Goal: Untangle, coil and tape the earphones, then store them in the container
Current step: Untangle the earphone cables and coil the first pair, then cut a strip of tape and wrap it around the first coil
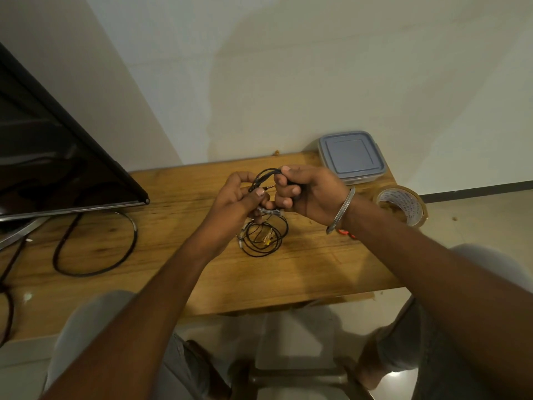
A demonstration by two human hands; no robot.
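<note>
Pinching a loop of thin black earphone cable (264,176), the left hand (236,197) and right hand (305,192) hold it raised above the wooden table (161,226), fingers of both curled round the strands, the metal plug jutting between them. Just below lie more coiled black earphones (264,238) bound with clear tape. Behind the right hand stands a closed grey square plastic container (352,155); a roll of clear packing tape (402,204) sits beside the wrist.

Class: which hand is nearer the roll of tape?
Right. The right hand is left of the tape roll; the left hand is farther left still.
</note>
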